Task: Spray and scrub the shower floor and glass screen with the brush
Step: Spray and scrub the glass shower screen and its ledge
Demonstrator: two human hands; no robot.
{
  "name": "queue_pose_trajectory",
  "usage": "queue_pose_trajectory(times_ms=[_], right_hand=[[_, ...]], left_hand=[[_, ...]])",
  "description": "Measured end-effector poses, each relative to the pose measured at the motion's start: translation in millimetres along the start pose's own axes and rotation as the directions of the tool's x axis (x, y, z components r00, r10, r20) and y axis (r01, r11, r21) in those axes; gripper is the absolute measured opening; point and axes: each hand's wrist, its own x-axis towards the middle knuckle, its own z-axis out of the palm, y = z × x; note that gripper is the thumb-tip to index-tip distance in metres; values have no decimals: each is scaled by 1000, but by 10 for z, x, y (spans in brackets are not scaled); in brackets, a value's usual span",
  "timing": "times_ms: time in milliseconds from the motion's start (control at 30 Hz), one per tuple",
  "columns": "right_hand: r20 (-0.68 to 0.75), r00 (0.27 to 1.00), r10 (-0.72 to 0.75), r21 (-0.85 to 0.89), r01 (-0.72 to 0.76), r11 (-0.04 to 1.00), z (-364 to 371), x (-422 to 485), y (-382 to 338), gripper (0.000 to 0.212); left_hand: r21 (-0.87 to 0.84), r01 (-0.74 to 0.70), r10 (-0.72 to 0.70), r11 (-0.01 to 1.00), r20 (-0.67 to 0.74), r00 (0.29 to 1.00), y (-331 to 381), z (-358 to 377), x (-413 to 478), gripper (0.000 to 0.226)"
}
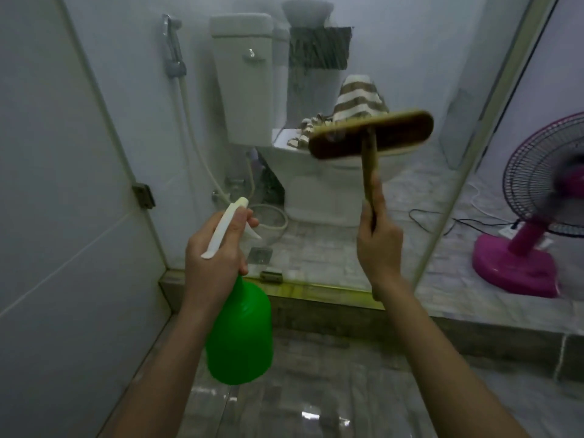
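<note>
My left hand (211,254) grips the neck of a green spray bottle (240,336) with a white trigger head, its nozzle aimed at the glass screen (410,74) ahead. My right hand (377,245) holds the wooden handle of a scrubbing brush (373,134), raised upright with its bristled head at or against the hazy glass. The wet grey tiled shower floor (316,390) lies below my arms, bordered by a low stone kerb.
Through the glass stand a white toilet (316,184) with a striped towel on its lid, a cistern and a bidet hose. A pink standing fan (537,222) sits to the right outside the screen's metal frame. A white tiled wall closes the left side.
</note>
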Motion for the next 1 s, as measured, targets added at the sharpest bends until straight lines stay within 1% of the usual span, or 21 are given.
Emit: queue_pose_trajectory(times_ms=[67, 100, 133, 167, 200, 267, 300, 333, 367, 433, 500, 567, 600, 633, 733, 767, 800, 867, 933, 1000], right_hand=[[-87, 996, -15, 39, 19, 999, 16, 264, -34, 49], [-113, 994, -9, 35, 13, 999, 17, 200, 36, 49], [-109, 994, 11, 19, -9, 1000, 19, 2, 190, 49], [-78, 995, 59, 0, -60, 998, 13, -313, 390, 50], [-37, 990, 139, -17, -139, 990, -13, -698, 593, 51], [70, 935, 346, -13, -346, 938, -116, -1454, 871, 56], [92, 906, 414, -3, -416, 910, -157, -1702, 935, 58], [90, 892, 442, 5, -445, 896, -172, -1800, 964, 58], [78, 899, 430, 28, -433, 901, -160, -1749, 956, 56], [-28, 942, 336, 80, -333, 940, -75, -1348, 937, 50], [-154, 959, 236, 45, -232, 972, -2, -813, 870, 49], [-198, 960, 198, 23, -198, 980, 34, -656, 915, 48], [-183, 959, 215, 21, -215, 977, 38, -772, 979, 48], [-133, 960, 246, 15, -246, 969, 39, -1009, 1063, 49], [78, 935, 346, -28, -345, 938, -7, -1873, 1219, 52], [134, 923, 361, -33, -360, 932, -21, -2051, 1214, 51], [162, 916, 366, -34, -366, 930, -24, -2102, 1193, 51], [138, 938, 317, -25, -316, 948, 25, -1871, 1108, 50], [75, 971, 228, 13, -230, 973, 149, -1398, 985, 49], [-4, 988, 157, 30, -157, 987, 264, -1010, 875, 48]], left_hand=[[-1, 6, -6, 1000, 13, 1000, -62, 79, -42, 27], [-7, 7, -7, 1000, 19, 1000, -87, 112, -73, 27], [-19, 5, -5, 1000, 23, 1000, -109, 147, -109, 28], [-27, 3, -2, 1000, 25, 1000, -134, 182, -148, 28], [-28, 7, -6, 1000, 28, 1000, -167, 214, -189, 28], [-19, 20, -20, 1000, 37, 999, -243, 262, -281, 24], [-6, 24, -24, 1000, 41, 999, -282, 280, -324, 22], [13, 26, -27, 1000, 46, 999, -325, 299, -361, 23], [28, 29, -30, 999, 53, 998, -364, 310, -394, 23], [35, 33, -35, 999, 68, 997, -432, 349, -433, 24], [51, 46, -50, 998, 72, 996, -491, 381, -448, 29], [68, 59, -65, 996, 82, 995, -552, 409, -468, 25], [74, 58, -64, 996, 85, 994, -583, 425, -480, 24], [78, 58, -64, 995, 85, 994, -617, 440, -498, 23], [80, 76, -82, 994, 78, 994, -719, 450, -554, 23], [81, 83, -89, 993, 80, 993, -753, 438, -578, 23], [82, 87, -94, 993, 84, 992, -789, 421, -601, 23], [97, 94, -103, 991, 93, 990, -858, 389, -647, 25], [113, 107, -118, 988, 98, 988, -917, 359, -691, 28], [120, 132, -143, 984, 92, 985, -971, 313, -724, 30]])
